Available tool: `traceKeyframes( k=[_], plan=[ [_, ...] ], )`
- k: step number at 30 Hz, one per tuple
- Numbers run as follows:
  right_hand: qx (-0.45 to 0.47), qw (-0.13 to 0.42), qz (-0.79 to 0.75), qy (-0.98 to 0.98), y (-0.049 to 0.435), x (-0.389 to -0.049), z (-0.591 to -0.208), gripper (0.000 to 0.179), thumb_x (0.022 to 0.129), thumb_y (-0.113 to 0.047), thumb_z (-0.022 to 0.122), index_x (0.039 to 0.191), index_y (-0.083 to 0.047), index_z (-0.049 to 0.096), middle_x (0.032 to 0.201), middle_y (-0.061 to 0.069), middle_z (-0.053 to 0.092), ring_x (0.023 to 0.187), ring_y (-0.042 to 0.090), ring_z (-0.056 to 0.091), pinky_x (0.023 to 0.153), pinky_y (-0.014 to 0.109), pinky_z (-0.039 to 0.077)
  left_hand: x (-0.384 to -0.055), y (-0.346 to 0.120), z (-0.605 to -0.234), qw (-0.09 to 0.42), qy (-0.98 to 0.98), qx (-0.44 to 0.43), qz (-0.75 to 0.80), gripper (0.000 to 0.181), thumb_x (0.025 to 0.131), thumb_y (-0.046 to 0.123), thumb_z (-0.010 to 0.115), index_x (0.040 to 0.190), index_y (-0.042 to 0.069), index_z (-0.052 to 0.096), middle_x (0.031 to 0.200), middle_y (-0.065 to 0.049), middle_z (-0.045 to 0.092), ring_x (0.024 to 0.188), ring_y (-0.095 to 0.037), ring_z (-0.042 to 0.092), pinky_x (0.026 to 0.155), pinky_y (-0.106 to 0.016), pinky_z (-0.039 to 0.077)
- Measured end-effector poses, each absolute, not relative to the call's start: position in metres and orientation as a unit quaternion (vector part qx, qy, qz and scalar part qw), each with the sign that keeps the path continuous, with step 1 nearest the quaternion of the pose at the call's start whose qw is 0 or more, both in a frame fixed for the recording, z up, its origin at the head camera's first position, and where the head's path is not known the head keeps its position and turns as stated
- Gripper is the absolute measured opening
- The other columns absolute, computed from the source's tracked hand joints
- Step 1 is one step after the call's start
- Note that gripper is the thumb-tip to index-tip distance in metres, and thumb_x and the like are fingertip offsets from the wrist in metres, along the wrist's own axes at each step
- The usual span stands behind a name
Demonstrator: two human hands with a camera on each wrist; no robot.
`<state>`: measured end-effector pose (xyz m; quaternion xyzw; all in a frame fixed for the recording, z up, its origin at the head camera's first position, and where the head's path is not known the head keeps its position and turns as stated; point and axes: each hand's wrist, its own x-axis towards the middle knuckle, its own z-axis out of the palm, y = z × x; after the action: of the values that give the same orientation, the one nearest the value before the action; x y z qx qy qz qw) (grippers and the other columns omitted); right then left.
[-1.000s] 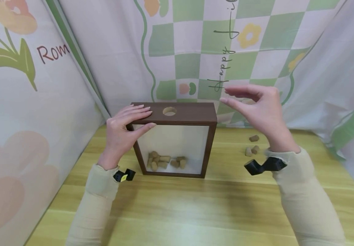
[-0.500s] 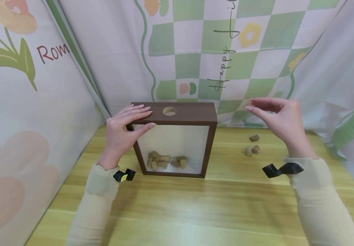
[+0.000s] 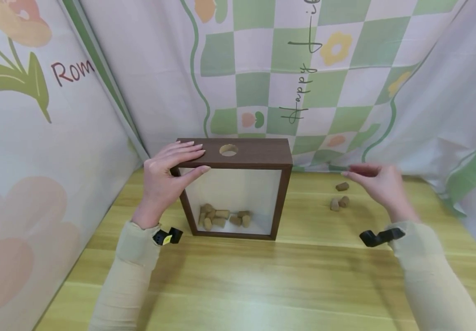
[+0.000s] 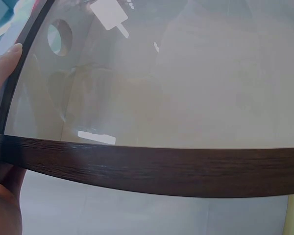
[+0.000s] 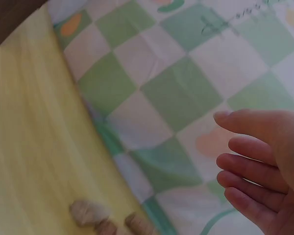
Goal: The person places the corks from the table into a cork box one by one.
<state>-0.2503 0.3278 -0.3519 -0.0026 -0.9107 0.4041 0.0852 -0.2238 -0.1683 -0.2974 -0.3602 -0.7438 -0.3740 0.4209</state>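
A dark brown wooden shadow box (image 3: 258, 152) with a clear front stands upright on the table, a round hole in its top. Several small corks (image 3: 221, 221) lie along its bottom inside. My left hand (image 3: 161, 174) grips its upper left corner, fingers across the top and thumb (image 4: 6, 66) over the front edge. To the right, my right hand (image 3: 382, 186) hovers near three loose corks (image 3: 342, 186) on the table. In the right wrist view its fingers (image 5: 250, 164) are apart from the thumb, with nothing between them.
The wood-grain table (image 3: 238, 285) reaches under both arms. Behind the box hangs a green-and-white checked curtain (image 3: 254, 89), and a white floral curtain (image 3: 76, 151) borders the left side. Each wrist wears a small black camera.
My right hand has moved away from above the box to the right, then down toward the loose corks. The left hand, the box and the corks stay where they were.
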Motion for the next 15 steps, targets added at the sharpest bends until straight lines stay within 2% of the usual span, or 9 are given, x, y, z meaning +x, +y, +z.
traceKeyframes(
  k=[3, 7, 11, 15],
  plan=[
    [-0.010, 0.060, 0.401, -0.914, 0.341, -0.254, -0.371, 0.075, 0.091, -0.061, 0.069, 0.135, -0.001, 0.064, 0.138, 0.023, 0.058, 0.132, 0.046, 0.047, 0.105, 0.066, 0.039, -0.224, -0.168, -0.297, 0.422, -0.743, -0.360, -0.374, 0.038, 0.075, 0.012, 0.092, 0.111, 0.007, 0.080, 0.114, -0.004, 0.075, 0.114, -0.024, 0.068, 0.109, -0.041, 0.045],
    [-0.021, 0.030, 0.403, -0.915, 0.354, -0.257, -0.395, 0.080, 0.090, -0.063, 0.068, 0.138, 0.000, 0.061, 0.141, 0.025, 0.055, 0.135, 0.049, 0.042, 0.107, 0.068, 0.035, -0.224, -0.168, -0.297, 0.422, -0.744, -0.360, -0.373, 0.038, 0.076, 0.012, 0.092, 0.111, 0.006, 0.080, 0.114, -0.004, 0.075, 0.113, -0.024, 0.068, 0.109, -0.041, 0.045],
    [-0.024, -0.009, 0.421, -0.907, 0.359, -0.259, -0.414, 0.069, 0.091, -0.057, 0.071, 0.134, -0.002, 0.066, 0.137, 0.019, 0.061, 0.138, 0.041, 0.041, 0.112, 0.064, 0.030, -0.224, -0.168, -0.298, 0.422, -0.743, -0.361, -0.374, 0.038, 0.075, 0.011, 0.092, 0.111, 0.006, 0.080, 0.114, -0.005, 0.075, 0.113, -0.024, 0.068, 0.109, -0.041, 0.045],
    [-0.016, -0.018, 0.418, -0.908, 0.361, -0.262, -0.426, 0.065, 0.094, -0.053, 0.070, 0.131, 0.001, 0.067, 0.137, 0.021, 0.060, 0.139, 0.042, 0.038, 0.113, 0.064, 0.028, -0.224, -0.168, -0.298, 0.421, -0.743, -0.361, -0.375, 0.039, 0.075, 0.010, 0.093, 0.111, 0.006, 0.080, 0.114, -0.004, 0.075, 0.114, -0.024, 0.068, 0.109, -0.041, 0.045]
  ],
)
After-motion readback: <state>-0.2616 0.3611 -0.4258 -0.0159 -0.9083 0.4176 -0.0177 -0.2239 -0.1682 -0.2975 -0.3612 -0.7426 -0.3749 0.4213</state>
